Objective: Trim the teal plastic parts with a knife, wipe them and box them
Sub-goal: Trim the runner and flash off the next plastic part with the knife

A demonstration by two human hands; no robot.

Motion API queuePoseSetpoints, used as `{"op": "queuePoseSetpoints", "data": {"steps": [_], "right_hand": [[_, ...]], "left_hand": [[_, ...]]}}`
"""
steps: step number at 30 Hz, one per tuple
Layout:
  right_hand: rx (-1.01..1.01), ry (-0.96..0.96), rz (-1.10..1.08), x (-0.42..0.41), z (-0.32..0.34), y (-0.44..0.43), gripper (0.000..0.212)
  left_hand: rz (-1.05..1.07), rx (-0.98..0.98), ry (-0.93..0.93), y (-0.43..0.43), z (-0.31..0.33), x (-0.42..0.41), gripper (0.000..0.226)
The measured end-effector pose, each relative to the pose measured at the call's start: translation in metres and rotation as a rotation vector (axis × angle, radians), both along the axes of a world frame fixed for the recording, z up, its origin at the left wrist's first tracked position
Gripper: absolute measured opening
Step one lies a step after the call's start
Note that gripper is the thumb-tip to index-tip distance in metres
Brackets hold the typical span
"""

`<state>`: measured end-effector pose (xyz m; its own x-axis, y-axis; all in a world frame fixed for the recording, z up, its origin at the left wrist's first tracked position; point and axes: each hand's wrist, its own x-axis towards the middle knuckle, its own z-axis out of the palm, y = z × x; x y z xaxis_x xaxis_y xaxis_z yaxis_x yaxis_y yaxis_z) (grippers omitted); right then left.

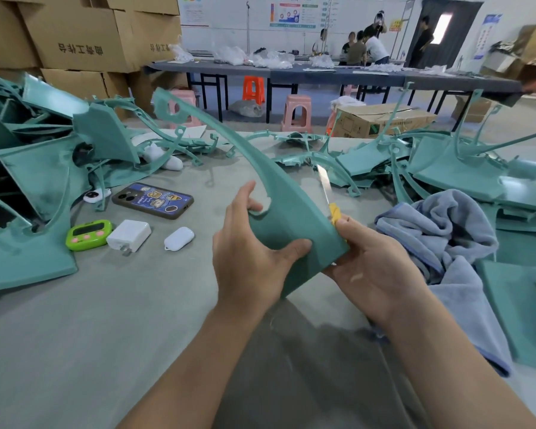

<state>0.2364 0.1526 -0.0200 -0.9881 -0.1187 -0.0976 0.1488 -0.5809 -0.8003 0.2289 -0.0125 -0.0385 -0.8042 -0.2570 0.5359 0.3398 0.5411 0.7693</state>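
A long curved teal plastic part (294, 212) stands tilted above the grey table (106, 320), its thin end reaching up to the left. My left hand (251, 246) grips its wide lower end, thumb on the front face. My right hand (375, 261) holds a yellow-handled knife (330, 199) behind the part's right edge, with the blade lying along that edge. A grey-blue cloth (446, 243) lies crumpled just to the right of my right hand.
Heaps of teal parts (37, 168) cover the left and right (464, 168) of the table. A phone (153, 200), green timer (89, 234), white charger (129, 235) and earbud case (179, 239) lie left of my hands. Cardboard boxes (75, 38), stools, another table and people are beyond.
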Motion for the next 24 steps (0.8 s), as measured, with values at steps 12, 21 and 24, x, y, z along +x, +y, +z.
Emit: {"op": "queuePoseSetpoints", "data": {"steps": [12, 21, 24], "right_hand": [[0.265, 0.057, -0.444, -0.001, 0.005, 0.002, 0.025], [0.252, 0.160, -0.375, 0.004, 0.010, 0.005, 0.030], [0.215, 0.211, -0.336, 0.007, 0.013, 0.004, 0.038]], "left_hand": [[-0.341, 0.646, -0.021, -0.015, 0.000, -0.015, 0.026], [-0.487, 0.830, 0.018, -0.011, 0.002, -0.012, 0.026], [-0.497, 0.861, -0.001, -0.012, 0.001, -0.013, 0.022]]}}
